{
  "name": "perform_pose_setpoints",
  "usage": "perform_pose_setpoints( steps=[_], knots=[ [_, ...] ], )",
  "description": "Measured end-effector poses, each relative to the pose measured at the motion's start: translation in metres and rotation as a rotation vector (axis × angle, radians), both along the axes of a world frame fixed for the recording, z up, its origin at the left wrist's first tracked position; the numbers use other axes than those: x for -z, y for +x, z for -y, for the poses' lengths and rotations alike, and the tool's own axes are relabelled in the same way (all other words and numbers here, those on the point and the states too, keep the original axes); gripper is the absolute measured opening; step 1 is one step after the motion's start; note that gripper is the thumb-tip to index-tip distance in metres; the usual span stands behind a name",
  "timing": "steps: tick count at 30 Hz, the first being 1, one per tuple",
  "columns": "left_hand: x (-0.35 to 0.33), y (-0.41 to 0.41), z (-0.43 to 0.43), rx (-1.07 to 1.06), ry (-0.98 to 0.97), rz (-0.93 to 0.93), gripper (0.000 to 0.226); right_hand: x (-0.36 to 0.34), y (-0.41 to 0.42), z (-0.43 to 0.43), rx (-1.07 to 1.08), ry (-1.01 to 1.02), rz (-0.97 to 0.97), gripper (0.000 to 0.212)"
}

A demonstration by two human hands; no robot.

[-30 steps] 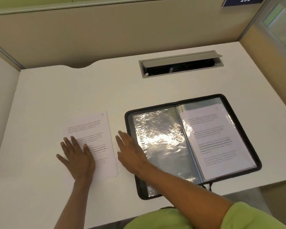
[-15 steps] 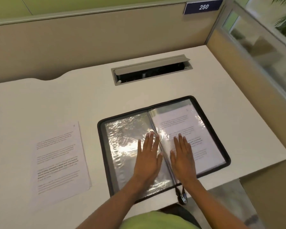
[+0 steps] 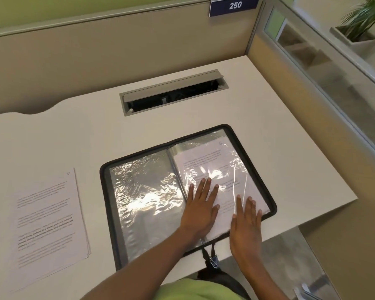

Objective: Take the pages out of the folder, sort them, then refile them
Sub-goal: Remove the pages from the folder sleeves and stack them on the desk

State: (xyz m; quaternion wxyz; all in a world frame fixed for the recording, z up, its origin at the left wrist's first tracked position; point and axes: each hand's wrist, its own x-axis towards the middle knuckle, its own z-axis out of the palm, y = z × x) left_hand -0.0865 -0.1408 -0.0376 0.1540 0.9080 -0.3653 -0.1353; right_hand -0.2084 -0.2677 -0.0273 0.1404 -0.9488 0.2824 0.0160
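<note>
Glossy crinkled plastic sleeves (image 3: pixel 145 191); matt paper pages (image 3: pixel 50 224); smooth desk (image 3: pixel 74 137).

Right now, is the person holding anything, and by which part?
Nothing is gripped: the left hand and right hand lie flat, fingers straight, on the right-hand page of the folder.

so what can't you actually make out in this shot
Head view only:
- Loose pages: print too small and soft to read; sheet count unclear, only stacked edges show.
- Page in the right sleeve: lower part covered by the left hand and right hand, the rest washed by glare.
- Left sleeve: glare hides whether it holds anything.
- Desk cable box: inside too dark.
</note>
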Motion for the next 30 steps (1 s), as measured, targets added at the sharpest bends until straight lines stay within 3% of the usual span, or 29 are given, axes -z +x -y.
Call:
perform_pose_setpoints(
  steps=[3,5,11,16,20,23,30],
  knots=[
    [-0.013,0.006,-0.002,-0.098,-0.103,-0.069,0.064,-0.004,0.007,-0.002,-0.102,0.022,0.050,0.097],
    [-0.036,0.013,-0.006,-0.285,-0.291,-0.170,0.069,-0.013,0.009,-0.008,-0.210,0.048,0.138,0.099],
    [-0.094,0.072,-0.048,-0.956,-0.851,-0.720,0.043,-0.031,0.016,-0.047,-0.537,0.063,0.238,0.113],
    [-0.087,0.100,-0.113,-1.058,-0.786,-0.728,0.011,-0.035,0.020,-0.074,-0.886,0.144,0.205,0.094],
    [-0.076,0.098,-0.151,-1.150,-0.685,-0.629,0.015,-0.040,0.029,-0.083,-1.068,0.235,0.180,0.064],
    [-0.071,0.090,-0.177,-1.181,-0.589,-0.509,0.018,-0.051,0.036,-0.077,-0.997,0.378,0.191,0.062],
    [-0.063,0.071,-0.211,-1.227,-0.434,-0.339,0.016,-0.034,0.088,-0.021,-0.547,0.330,0.172,0.057]
  ],
)
